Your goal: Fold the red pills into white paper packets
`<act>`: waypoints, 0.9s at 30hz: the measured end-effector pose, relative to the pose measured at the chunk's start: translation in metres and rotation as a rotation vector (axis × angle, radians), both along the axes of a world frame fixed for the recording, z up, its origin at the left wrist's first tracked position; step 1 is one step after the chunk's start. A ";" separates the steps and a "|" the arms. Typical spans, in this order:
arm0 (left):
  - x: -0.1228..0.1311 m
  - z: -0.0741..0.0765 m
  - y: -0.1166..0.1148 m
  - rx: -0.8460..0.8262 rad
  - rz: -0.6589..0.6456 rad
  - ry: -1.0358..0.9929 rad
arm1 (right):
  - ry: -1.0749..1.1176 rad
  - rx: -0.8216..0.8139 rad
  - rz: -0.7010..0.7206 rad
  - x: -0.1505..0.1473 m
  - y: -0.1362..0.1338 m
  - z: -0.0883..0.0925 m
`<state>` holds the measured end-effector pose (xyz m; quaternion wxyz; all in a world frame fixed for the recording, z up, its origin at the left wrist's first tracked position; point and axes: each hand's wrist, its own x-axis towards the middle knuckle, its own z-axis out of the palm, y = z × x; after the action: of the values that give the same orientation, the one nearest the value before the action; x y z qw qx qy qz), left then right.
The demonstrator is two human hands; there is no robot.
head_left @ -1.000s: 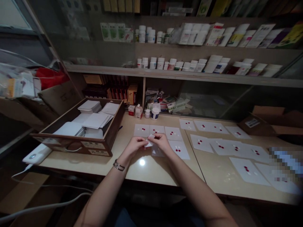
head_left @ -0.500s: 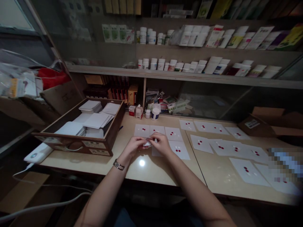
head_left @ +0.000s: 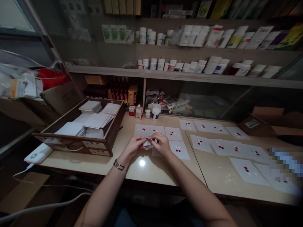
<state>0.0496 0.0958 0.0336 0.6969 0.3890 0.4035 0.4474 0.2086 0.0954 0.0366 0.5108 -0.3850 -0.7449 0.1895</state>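
Observation:
Both my hands are together above the middle of the pale table top [head_left: 151,170]. My left hand [head_left: 134,146] and my right hand [head_left: 162,144] pinch a small piece of white paper [head_left: 148,142] between their fingers, and most of it is hidden. Beneath them lie white paper sheets [head_left: 174,134], each bearing small red and white pills [head_left: 178,150]. A dark wristwatch [head_left: 118,165] sits on my left wrist.
A wooden drawer [head_left: 111,132] holding stacks of white paper stands at the table's left. Small bottles and boxes [head_left: 151,113] line the back edge, below shelves of medicine bottles [head_left: 201,66]. More pill-bearing sheets [head_left: 247,170] spread right, near a cardboard box [head_left: 260,121].
My hands have drawn closer together around the white paper, which now shows less between my fingers. The sheets and drawer stay in place; the view has shifted only slightly.

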 end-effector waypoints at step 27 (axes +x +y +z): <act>-0.003 -0.002 0.004 -0.005 0.048 0.013 | -0.214 0.073 0.128 0.011 0.006 -0.003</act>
<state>0.0464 0.0996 0.0314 0.6842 0.3805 0.4186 0.4604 0.2194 0.1014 0.0336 0.4290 -0.3359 -0.8246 0.1520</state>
